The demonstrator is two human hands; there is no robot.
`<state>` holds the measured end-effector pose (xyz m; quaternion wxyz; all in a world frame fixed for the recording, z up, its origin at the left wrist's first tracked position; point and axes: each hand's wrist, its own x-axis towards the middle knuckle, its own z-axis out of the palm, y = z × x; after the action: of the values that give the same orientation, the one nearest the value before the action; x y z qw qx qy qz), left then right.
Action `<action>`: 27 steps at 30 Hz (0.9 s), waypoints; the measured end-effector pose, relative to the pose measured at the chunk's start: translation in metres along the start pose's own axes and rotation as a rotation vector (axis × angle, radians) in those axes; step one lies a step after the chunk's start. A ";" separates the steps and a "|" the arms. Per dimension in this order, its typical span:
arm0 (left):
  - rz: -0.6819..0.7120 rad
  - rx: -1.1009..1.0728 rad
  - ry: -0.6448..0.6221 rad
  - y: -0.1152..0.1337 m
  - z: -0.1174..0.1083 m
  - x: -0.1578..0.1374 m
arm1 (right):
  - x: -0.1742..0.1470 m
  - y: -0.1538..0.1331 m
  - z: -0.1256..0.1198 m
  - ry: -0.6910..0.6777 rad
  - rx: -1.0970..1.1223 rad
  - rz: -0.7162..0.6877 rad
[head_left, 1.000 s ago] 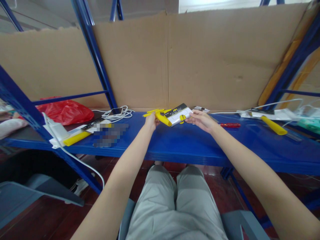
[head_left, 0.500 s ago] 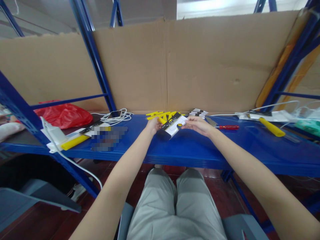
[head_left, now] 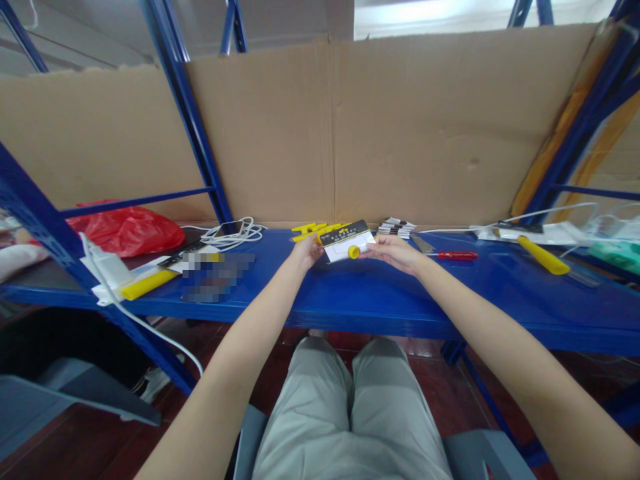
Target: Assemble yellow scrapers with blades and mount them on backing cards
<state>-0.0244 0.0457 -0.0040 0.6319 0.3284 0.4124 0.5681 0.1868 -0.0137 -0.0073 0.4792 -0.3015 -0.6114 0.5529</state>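
Note:
A black-and-white printed card [head_left: 340, 249] is held up over the blue shelf, tilted, between my two hands. My left hand [head_left: 309, 251] pinches its left edge. My right hand [head_left: 393, 251] is closed at the card's right side, by a round yellow piece [head_left: 354, 252] that shows at the card's lower right. Whether that piece is joined to the card I cannot tell. Just behind the card lie several yellow plastic pieces [head_left: 311, 231]. A stack of black-and-white cards [head_left: 397, 227] sits behind my right hand.
On the blue shelf [head_left: 380, 300] a red-handled tool [head_left: 456, 255] lies to the right, with a yellow handle [head_left: 544, 255] farther off. To the left are a coiled white cable [head_left: 237, 233], another yellow handle [head_left: 150, 285] and a red plastic bag [head_left: 133, 230]. Cardboard [head_left: 400, 133] walls the back.
The card has been turned between my hands, so its printed face now shows more squarely and its lower edge has risen. The round yellow piece faces me more. Both hands stay nearly in place.

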 end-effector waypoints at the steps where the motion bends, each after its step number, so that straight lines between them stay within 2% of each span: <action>1: -0.006 0.002 -0.005 0.000 0.000 0.000 | 0.000 0.000 0.001 0.009 0.002 -0.006; 4: -0.021 0.001 -0.023 -0.002 0.002 -0.002 | 0.001 0.001 0.002 0.045 -0.005 -0.004; 10: -0.024 -0.001 -0.163 -0.004 0.008 -0.010 | 0.003 0.004 0.006 0.085 -0.030 0.003; 17: -0.007 0.001 -0.017 -0.001 0.003 -0.008 | 0.003 0.005 0.008 0.117 -0.045 0.025; 27: 0.000 -0.117 0.064 0.003 0.000 -0.005 | 0.003 0.008 0.004 0.140 -0.072 0.004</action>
<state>-0.0256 0.0415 -0.0009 0.6363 0.2725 0.3985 0.6017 0.1806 -0.0108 -0.0135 0.5084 -0.3576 -0.5953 0.5091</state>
